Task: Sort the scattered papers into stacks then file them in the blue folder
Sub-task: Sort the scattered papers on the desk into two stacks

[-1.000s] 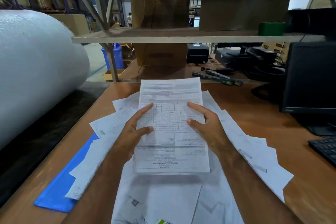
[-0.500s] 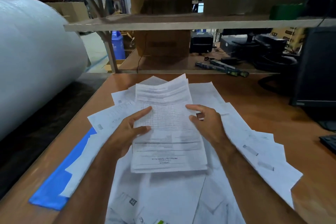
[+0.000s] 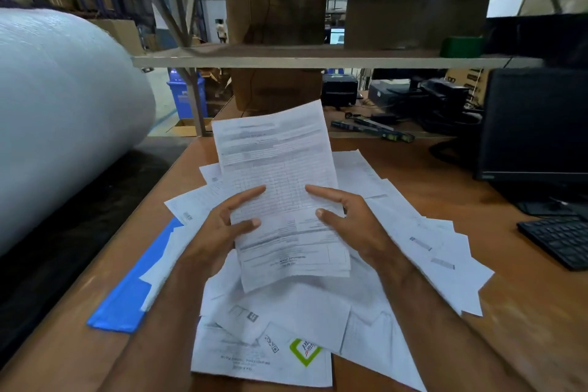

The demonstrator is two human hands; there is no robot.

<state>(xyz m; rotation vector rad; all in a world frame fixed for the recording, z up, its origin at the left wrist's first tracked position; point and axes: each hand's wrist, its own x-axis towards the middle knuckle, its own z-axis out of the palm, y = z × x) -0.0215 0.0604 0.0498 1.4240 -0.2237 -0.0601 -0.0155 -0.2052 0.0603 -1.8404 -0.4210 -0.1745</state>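
I hold a thin stack of printed sheets (image 3: 280,175) above the desk, its far end tilted up and to the left. My left hand (image 3: 222,226) grips its left edge, thumb on top. My right hand (image 3: 346,219) grips its right edge the same way. Beneath it, several loose white papers (image 3: 423,245) lie scattered and overlapping across the wooden desk (image 3: 525,312). The blue folder (image 3: 127,302) lies flat at the left, partly covered by papers.
A huge white roll (image 3: 63,111) fills the left side beside the desk. A black monitor (image 3: 534,124) and keyboard (image 3: 560,239) stand at the right. A low shelf (image 3: 302,56) with cardboard boxes crosses overhead, with cables and dark devices behind the desk.
The held stack has been raised off the pile and tipped up, its far end swinging left. Both hands kept their grip on its edges.
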